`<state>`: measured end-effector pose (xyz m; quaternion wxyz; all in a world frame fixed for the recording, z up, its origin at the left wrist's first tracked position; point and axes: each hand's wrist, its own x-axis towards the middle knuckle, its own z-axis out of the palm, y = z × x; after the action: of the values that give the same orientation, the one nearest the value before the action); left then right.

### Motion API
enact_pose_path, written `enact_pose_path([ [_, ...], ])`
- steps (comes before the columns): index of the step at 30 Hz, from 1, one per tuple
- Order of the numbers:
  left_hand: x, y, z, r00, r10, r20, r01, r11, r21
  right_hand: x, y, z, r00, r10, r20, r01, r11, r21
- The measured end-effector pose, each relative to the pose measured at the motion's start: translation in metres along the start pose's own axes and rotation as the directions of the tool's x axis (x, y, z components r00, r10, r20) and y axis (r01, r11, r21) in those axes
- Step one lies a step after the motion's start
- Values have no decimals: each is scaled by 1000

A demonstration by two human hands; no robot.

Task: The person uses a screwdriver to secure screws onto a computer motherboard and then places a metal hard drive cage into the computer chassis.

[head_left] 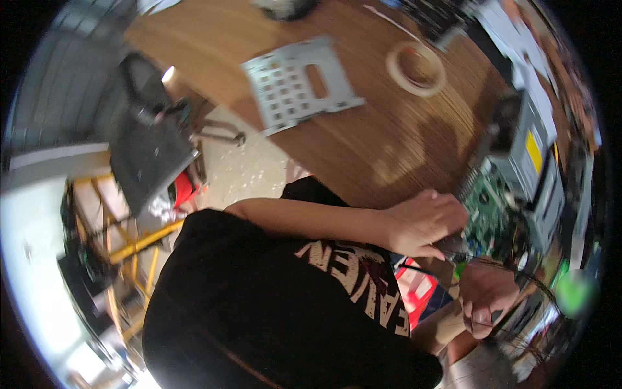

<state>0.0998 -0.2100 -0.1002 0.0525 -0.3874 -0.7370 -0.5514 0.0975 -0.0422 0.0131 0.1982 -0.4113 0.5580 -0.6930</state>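
My left hand [427, 223] is at the near edge of an opened computer's green circuit board [487, 211]. Its fingers curl over a small dark piece that is too blurred to name. Lower and to the right, my right hand [487, 292] is closed too, with its fingers bent in; what they grip is hidden. Thin dark cables [528, 275] run by both hands. Beyond the board sits a grey metal box, likely the power supply [521, 155], with a yellow label on it.
A perforated silver metal plate [297, 87] and a roll of tape [443, 68] lie on the wooden table [369, 139]. Papers [512, 35] and dark parts crowd the far right. A blurred green round thing [576, 293] is at the right. A dark chair [149, 152] stands left.
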Motion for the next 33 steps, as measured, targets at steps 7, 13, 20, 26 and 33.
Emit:
enact_pose_path([
  [7,3,4,-5,998,-50,-31,50,999,-5,8,-1,20,943,-101,-318,71,992,-106],
  [13,1,-2,-4,999,-41,25,41,999,3,10,12,58,783,-219,-582,-55,908,-416],
  [20,6,0,2,999,-42,-8,41,996,-74,6,15,64,243,-414,-877,-249,848,-469],
  [26,9,7,-3,997,-25,68,29,999,-47,-35,-40,53,524,-302,-796,-98,908,-408],
  [33,11,-3,-1,994,-56,94,63,996,-71,-50,-28,21,503,-202,-840,147,978,-147],
])
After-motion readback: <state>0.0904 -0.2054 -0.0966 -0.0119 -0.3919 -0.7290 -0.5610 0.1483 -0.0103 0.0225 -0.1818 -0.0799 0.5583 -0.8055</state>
